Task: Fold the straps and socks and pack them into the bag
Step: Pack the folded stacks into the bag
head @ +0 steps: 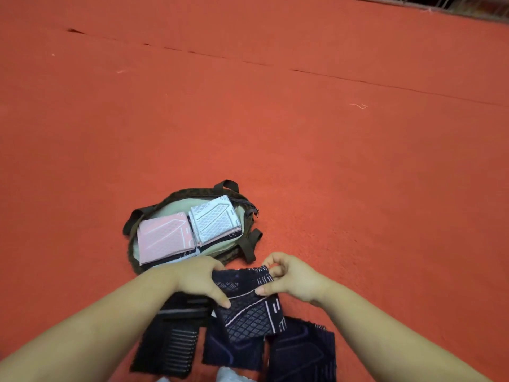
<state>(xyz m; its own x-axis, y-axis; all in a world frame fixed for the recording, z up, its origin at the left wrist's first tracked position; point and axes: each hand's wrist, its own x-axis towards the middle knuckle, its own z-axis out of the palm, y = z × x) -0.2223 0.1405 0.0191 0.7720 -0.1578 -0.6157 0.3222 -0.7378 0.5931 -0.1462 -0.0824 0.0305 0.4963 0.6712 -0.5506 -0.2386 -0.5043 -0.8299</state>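
Observation:
A dark patterned sock [248, 301] is held between both hands just in front of the bag. My left hand [201, 279] pinches its left edge, thumb on top. My right hand [289, 277] pinches its right upper edge. The open bag [242, 216], dark brown with a pale green lining and brown handles, lies on the floor beyond my hands. Inside it lie a folded pink sock [164, 238] on the left and a folded white-grey sock [216, 219] on the right.
A black strap piece [170, 343] with ribbed lines lies under my left forearm. Two dark navy socks [234, 354] [301, 354] lie flat on the red carpet [275, 119] below the held one. A pale object peeks in at the bottom edge.

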